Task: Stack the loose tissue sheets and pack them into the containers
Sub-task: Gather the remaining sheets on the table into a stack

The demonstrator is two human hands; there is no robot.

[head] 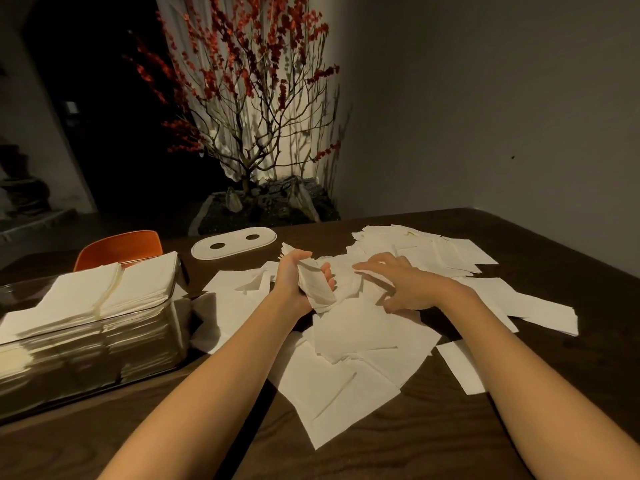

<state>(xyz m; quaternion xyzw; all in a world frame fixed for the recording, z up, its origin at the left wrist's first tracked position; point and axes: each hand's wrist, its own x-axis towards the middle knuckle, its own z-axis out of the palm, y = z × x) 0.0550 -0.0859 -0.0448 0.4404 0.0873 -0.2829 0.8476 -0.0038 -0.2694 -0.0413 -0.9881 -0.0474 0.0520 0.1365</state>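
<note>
Loose white tissue sheets lie scattered over the middle and right of the dark wooden table. My left hand grips an upright stack of tissues above the pile. Just to its right, my right hand hovers palm down over the sheets with fingers spread and bent, the fingertips touching a sheet. At the left stands a clear glass container, filled to above its rim with stacked tissues.
A white oval lid with two round holes lies at the table's far side. Behind the container shows an orange chair back. A potted tree with red blossoms stands beyond the table.
</note>
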